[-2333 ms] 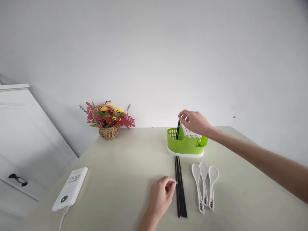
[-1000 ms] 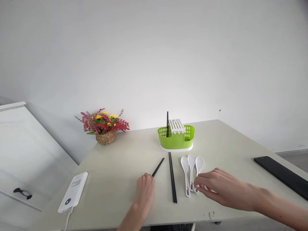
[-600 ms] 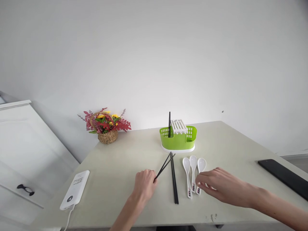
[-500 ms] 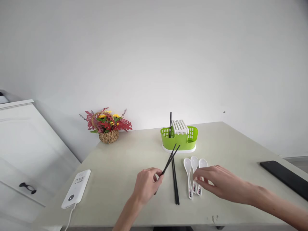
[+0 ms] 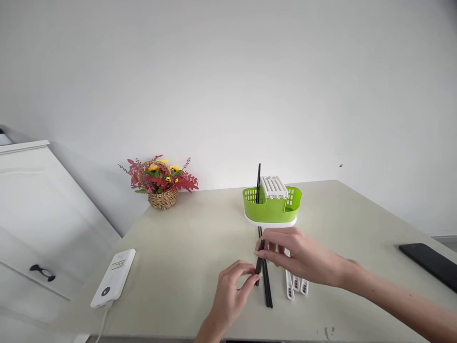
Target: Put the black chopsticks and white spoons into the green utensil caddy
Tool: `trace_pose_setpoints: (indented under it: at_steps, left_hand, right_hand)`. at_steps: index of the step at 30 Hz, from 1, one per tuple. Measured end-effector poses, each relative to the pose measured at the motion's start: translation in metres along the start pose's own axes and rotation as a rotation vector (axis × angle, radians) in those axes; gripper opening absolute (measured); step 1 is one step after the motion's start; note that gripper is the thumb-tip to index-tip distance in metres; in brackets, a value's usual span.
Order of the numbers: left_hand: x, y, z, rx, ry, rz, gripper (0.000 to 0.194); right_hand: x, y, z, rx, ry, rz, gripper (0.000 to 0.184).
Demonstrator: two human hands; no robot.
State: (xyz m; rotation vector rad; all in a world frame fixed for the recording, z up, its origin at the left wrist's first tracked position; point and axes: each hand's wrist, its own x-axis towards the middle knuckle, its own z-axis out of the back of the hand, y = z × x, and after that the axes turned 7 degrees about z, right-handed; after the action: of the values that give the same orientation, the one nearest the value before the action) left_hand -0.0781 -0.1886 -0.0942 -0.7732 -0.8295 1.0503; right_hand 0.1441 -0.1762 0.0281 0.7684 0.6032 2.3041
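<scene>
A pair of black chopsticks (image 5: 259, 263) is pinched between both my hands, seen nearly end-on. My left hand (image 5: 233, 288) grips the lower part with thumb and fingers. Higher up, my right hand (image 5: 285, 250) closes its fingertips around the other end. Another pair of black chopsticks (image 5: 267, 288) lies on the table just beneath, partly covered by my right hand. White spoons (image 5: 289, 286) rest to the right, their bowls mostly hidden behind that hand. Behind them stands a green utensil basket (image 5: 274, 210) with a white slotted top; upright chopsticks (image 5: 258, 181) stand in its left compartment.
At the back left sits a wicker basket of artificial flowers (image 5: 163, 197). A white power bank (image 5: 113, 278) with a cable lies at the table's left. On the right is a black phone-like slab (image 5: 430, 264). A white cabinet (image 5: 46, 228) adjoins the table's left side.
My right hand has moved left from above the spoons and taken hold of the chopsticks in my left hand. Those chopsticks, crossed before, are now together. The view has shifted slightly.
</scene>
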Motion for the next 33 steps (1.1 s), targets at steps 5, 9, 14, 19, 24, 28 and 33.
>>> trace_pose_setpoints:
  at_steps: [5,9,14,19,24,28,33]
  left_hand:
    - [-0.003,0.007,-0.007,-0.117,-0.001,0.013,0.016]
    - [-0.006,0.01,-0.01,-0.089,-0.028,0.017,0.013]
    - [-0.015,0.021,-0.014,-0.072,-0.029,0.001,0.011]
    - [-0.019,0.028,-0.014,-0.036,-0.01,0.022,0.009]
    - [-0.018,0.035,-0.012,-0.053,-0.026,0.104,0.053]
    - [-0.017,0.049,-0.019,-0.109,-0.135,0.174,0.05]
    - [-0.016,0.067,-0.033,-0.095,-0.163,0.124,0.041]
  right_hand:
    - [-0.004,-0.002,-0.003,0.013,-0.023,-0.012,0.033]
    - [-0.005,0.003,0.002,-0.011,0.001,-0.016,0.031]
    - [-0.009,0.016,0.001,-0.072,0.063,0.032,0.029]
    - [-0.007,0.013,0.015,-0.118,0.054,0.091,0.031]
    - [0.019,-0.01,0.07,0.003,-0.301,-0.064,0.035]
    - [0.053,-0.035,0.107,-0.083,-0.599,-0.127,0.041]
    - [0.094,-0.083,0.11,-0.253,-0.6,-0.182,0.048]
